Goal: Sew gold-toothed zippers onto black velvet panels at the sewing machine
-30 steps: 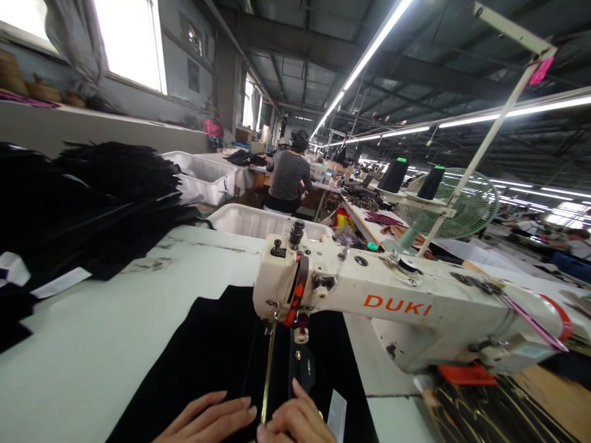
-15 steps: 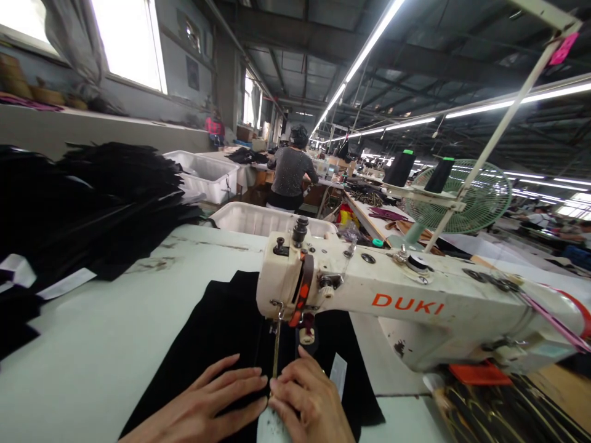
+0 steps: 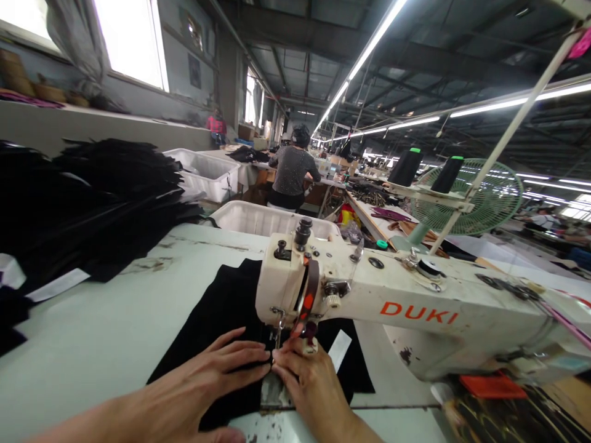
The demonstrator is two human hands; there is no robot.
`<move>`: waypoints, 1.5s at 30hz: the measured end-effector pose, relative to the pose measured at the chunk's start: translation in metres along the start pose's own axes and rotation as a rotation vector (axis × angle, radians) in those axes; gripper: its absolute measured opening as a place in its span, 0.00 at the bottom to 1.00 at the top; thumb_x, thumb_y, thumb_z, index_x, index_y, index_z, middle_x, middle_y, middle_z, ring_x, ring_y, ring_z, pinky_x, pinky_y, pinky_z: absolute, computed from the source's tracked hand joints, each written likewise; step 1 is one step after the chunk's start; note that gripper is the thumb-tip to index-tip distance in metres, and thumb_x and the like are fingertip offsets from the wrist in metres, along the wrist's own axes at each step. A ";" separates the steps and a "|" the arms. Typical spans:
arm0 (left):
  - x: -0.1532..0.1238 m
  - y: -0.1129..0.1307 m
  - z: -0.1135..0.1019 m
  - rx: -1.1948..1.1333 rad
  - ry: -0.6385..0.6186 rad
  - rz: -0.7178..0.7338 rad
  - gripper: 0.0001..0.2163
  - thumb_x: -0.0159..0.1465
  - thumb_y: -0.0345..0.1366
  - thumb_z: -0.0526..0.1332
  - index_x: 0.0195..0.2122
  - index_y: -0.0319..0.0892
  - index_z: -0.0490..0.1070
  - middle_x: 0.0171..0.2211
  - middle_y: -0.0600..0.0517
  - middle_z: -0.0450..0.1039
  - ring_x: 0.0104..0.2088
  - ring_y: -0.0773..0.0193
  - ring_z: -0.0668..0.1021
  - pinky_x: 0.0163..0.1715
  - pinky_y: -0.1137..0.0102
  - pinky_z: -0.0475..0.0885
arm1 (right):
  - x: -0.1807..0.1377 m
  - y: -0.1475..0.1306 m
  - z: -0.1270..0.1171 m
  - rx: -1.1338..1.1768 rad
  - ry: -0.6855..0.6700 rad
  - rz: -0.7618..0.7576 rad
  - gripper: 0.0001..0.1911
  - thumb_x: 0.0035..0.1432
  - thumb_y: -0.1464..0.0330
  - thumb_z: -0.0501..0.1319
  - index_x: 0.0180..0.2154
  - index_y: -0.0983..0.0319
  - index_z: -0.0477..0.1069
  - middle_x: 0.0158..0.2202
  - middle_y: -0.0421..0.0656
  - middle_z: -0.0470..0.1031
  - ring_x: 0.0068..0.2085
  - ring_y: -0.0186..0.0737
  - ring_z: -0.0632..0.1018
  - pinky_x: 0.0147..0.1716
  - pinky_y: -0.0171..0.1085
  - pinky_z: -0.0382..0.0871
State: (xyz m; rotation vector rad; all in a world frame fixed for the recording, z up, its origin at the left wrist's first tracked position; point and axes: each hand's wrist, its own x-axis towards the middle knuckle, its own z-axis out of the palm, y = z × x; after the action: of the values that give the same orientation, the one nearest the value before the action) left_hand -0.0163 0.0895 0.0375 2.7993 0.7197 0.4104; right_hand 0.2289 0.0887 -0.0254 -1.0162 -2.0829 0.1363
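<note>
A black cloth piece (image 3: 207, 320) lies on the pale green table under the needle end of a white sewing machine (image 3: 351, 289). A narrow gold strip, which looks like a zipper (image 3: 277, 339), runs down from the presser foot. My left hand (image 3: 217, 369) rests on the cloth left of the strip, fingers stretched out flat. Close beside the foot, my right hand (image 3: 311, 372) has its fingers pinched together at the strip's near end. The fingertips partly hide what they grip. A white label strip (image 3: 340, 351) lies on the cloth right of that hand.
Black cut pieces (image 3: 101, 197) are heaped at the left. White plastic bins (image 3: 272, 218) stand behind the table. Thread cones (image 3: 406, 167) and a green fan (image 3: 494, 191) are at the right. A person (image 3: 295, 172) sits ahead. Gold-lined strips (image 3: 508, 418) lie lower right.
The cloth and the gold strip have moved away from me, under the machine. Both hands have gone forward with them, the right now close to the presser foot.
</note>
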 end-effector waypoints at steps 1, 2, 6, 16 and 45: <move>0.003 0.001 -0.003 0.009 -0.009 -0.004 0.31 0.66 0.46 0.65 0.68 0.51 0.57 0.64 0.50 0.62 0.62 0.50 0.67 0.61 0.57 0.63 | 0.000 0.001 -0.001 -0.008 -0.009 0.006 0.11 0.58 0.77 0.66 0.39 0.55 0.78 0.38 0.39 0.79 0.42 0.40 0.80 0.48 0.37 0.74; 0.006 0.003 -0.006 0.018 -0.010 -0.011 0.30 0.66 0.45 0.66 0.67 0.49 0.59 0.63 0.49 0.63 0.62 0.50 0.68 0.61 0.56 0.62 | 0.000 0.001 -0.001 -0.023 -0.019 0.020 0.12 0.57 0.77 0.66 0.40 0.55 0.78 0.40 0.40 0.79 0.44 0.41 0.80 0.50 0.39 0.74; 0.014 0.006 -0.006 0.046 -0.009 -0.030 0.27 0.64 0.43 0.67 0.64 0.45 0.65 0.61 0.46 0.67 0.60 0.49 0.70 0.62 0.53 0.60 | -0.004 0.004 -0.001 -0.125 -0.032 0.160 0.16 0.54 0.74 0.69 0.46 0.56 0.76 0.48 0.45 0.77 0.51 0.50 0.77 0.51 0.48 0.74; 0.016 -0.001 0.009 0.060 -0.041 -0.064 0.26 0.65 0.45 0.66 0.62 0.42 0.67 0.60 0.43 0.68 0.61 0.45 0.70 0.62 0.47 0.59 | 0.002 0.002 0.007 -0.301 -0.097 0.326 0.13 0.56 0.70 0.65 0.45 0.61 0.73 0.48 0.52 0.75 0.52 0.60 0.74 0.51 0.58 0.68; 0.019 -0.012 0.023 0.030 -0.084 -0.065 0.21 0.68 0.36 0.63 0.62 0.45 0.67 0.62 0.46 0.67 0.63 0.53 0.68 0.66 0.48 0.50 | 0.039 0.012 0.004 -0.419 -0.233 0.163 0.07 0.62 0.73 0.61 0.42 0.60 0.76 0.45 0.50 0.77 0.49 0.52 0.73 0.49 0.49 0.64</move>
State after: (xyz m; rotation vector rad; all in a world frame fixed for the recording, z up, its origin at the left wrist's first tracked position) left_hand 0.0018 0.1055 0.0170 2.7936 0.8019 0.2704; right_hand 0.2199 0.1248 -0.0091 -1.4829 -2.2919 -0.1108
